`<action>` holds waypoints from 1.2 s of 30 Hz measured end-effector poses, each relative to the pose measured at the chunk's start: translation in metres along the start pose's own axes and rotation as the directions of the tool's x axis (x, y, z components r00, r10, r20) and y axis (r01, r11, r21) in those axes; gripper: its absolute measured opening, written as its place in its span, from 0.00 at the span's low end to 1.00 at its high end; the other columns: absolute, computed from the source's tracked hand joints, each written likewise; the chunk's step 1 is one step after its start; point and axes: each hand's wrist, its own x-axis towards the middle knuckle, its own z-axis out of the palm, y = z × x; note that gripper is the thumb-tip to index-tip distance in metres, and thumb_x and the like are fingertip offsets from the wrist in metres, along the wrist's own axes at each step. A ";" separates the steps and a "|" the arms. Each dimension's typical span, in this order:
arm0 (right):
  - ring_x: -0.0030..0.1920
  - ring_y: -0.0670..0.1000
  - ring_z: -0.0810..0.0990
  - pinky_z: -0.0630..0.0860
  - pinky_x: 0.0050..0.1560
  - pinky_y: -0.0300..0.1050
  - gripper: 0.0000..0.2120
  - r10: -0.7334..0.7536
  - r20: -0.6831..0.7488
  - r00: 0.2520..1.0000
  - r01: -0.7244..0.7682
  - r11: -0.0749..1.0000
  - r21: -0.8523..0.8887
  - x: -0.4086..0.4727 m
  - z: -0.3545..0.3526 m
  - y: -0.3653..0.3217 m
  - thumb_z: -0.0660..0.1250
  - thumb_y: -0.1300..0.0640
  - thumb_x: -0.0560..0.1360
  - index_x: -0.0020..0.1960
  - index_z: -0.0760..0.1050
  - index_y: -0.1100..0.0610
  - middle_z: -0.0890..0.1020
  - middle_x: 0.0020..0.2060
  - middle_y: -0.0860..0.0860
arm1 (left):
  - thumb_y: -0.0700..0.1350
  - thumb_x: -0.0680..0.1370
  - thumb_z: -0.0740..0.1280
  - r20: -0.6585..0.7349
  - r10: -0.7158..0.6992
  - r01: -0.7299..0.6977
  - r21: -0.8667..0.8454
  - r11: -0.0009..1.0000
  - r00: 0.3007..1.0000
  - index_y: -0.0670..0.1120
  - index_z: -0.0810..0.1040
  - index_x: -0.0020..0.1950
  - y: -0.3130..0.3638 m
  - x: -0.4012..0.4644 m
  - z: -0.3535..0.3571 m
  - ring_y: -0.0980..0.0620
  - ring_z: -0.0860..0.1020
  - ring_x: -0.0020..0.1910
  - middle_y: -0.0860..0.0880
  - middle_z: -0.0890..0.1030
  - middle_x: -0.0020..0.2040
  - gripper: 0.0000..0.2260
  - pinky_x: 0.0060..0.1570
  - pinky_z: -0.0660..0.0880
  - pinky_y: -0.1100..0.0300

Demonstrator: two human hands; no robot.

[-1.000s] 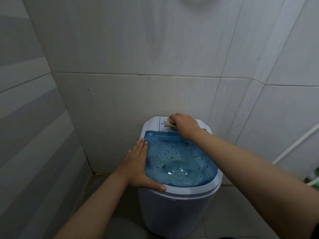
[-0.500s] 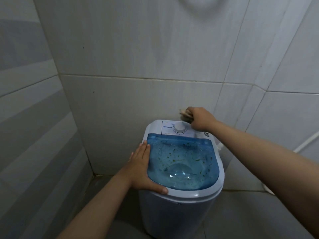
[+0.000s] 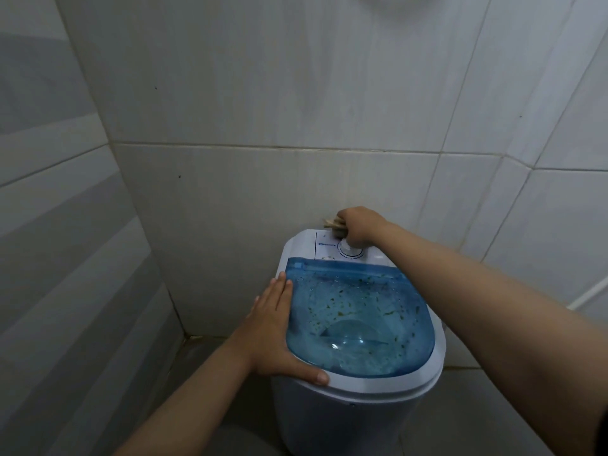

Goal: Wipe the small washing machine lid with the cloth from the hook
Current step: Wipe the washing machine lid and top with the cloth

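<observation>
Nearest to me, the left hand (image 3: 274, 327) lies flat and open against the near-left edge of the small washing machine (image 3: 355, 406), fingers stretched along the side of the lid and the thumb hooked over the white rim. It holds nothing; it looks to be bracing the machine.

The blue see-through lid (image 3: 358, 315) fills the middle of the top, shut, and it is speckled all over with small greenish-brown flecks, thicker toward the far half. From the look of it the lid itself has hardly been cleaned yet.

Farther back is the white control panel (image 3: 325, 246) with its round dial (image 3: 350, 251). The right hand (image 3: 360, 227) is up there, curled closed around a bunched pale cloth (image 3: 333, 223), a bit of which pokes out on the left side of the fist. The cloth sits at the far edge of the panel, just beside the tiled wall (image 3: 296, 110), and the fist is right over the dial.

So I'd judge the wiping is in hand, but on the back strip rather than the lid. The next move calls for drawing the cloth nearer onto the blue surface and pressing it across the flecks, with the left hand kept planted to steady things.
</observation>
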 end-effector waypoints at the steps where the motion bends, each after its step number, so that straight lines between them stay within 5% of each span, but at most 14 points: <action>1: 0.43 0.56 0.72 0.66 0.41 0.46 0.05 -0.028 0.001 1.000 0.028 0.999 -0.022 0.001 0.000 -0.006 0.62 0.64 0.73 0.41 0.67 0.57 0.72 0.38 0.52 | 0.76 0.52 0.68 0.001 -0.001 0.001 -0.001 1.000 1.000 0.50 0.29 0.74 0.000 0.000 0.000 0.55 0.30 0.73 0.54 0.27 0.74 0.68 0.73 0.36 0.52; 8: 0.49 0.59 0.76 0.68 0.42 0.47 0.09 -0.152 -0.019 0.988 0.150 0.984 -0.092 0.002 0.011 -0.031 0.62 0.66 0.72 0.52 0.71 0.59 0.79 0.53 0.58 | 0.76 0.52 0.69 -0.001 -0.006 0.006 -0.005 1.000 1.000 0.49 0.30 0.75 0.001 0.000 -0.001 0.55 0.30 0.73 0.54 0.28 0.75 0.68 0.74 0.38 0.50; 18: 0.54 0.59 0.78 0.75 0.49 0.50 0.24 -0.299 -0.019 0.954 0.298 0.953 -0.051 -0.019 0.029 -0.035 0.63 0.68 0.68 0.63 0.71 0.55 0.80 0.57 0.55 | 0.76 0.51 0.68 0.021 -0.023 0.023 0.005 1.000 1.000 0.48 0.31 0.75 0.003 -0.001 -0.003 0.55 0.30 0.74 0.53 0.29 0.75 0.69 0.72 0.35 0.53; 25: 0.53 0.58 0.78 0.77 0.49 0.53 0.22 -0.299 0.011 0.954 0.299 0.954 -0.031 -0.040 0.030 -0.032 0.62 0.69 0.68 0.60 0.72 0.55 0.81 0.54 0.55 | 0.78 0.48 0.65 0.030 -0.030 0.030 -0.003 1.000 0.999 0.47 0.32 0.75 0.005 -0.003 -0.005 0.55 0.32 0.74 0.51 0.31 0.76 0.70 0.73 0.36 0.50; 31: 0.43 0.56 0.73 0.69 0.40 0.50 0.13 -0.273 0.043 0.961 0.273 0.962 -0.011 -0.055 0.024 -0.019 0.62 0.69 0.66 0.44 0.67 0.54 0.78 0.44 0.56 | 0.79 0.48 0.65 0.035 -0.028 0.028 0.000 1.000 0.999 0.47 0.32 0.76 0.006 -0.002 -0.005 0.54 0.33 0.75 0.51 0.31 0.76 0.70 0.74 0.38 0.48; 36: 0.42 0.55 0.71 0.67 0.41 0.47 0.11 -0.251 0.087 0.964 0.253 0.968 -0.011 -0.067 0.016 -0.008 0.61 0.69 0.66 0.43 0.67 0.55 0.75 0.41 0.53 | 0.78 0.50 0.67 0.028 -0.033 0.033 -0.001 0.999 0.999 0.47 0.33 0.76 0.005 -0.002 -0.004 0.54 0.34 0.75 0.51 0.31 0.76 0.69 0.73 0.37 0.49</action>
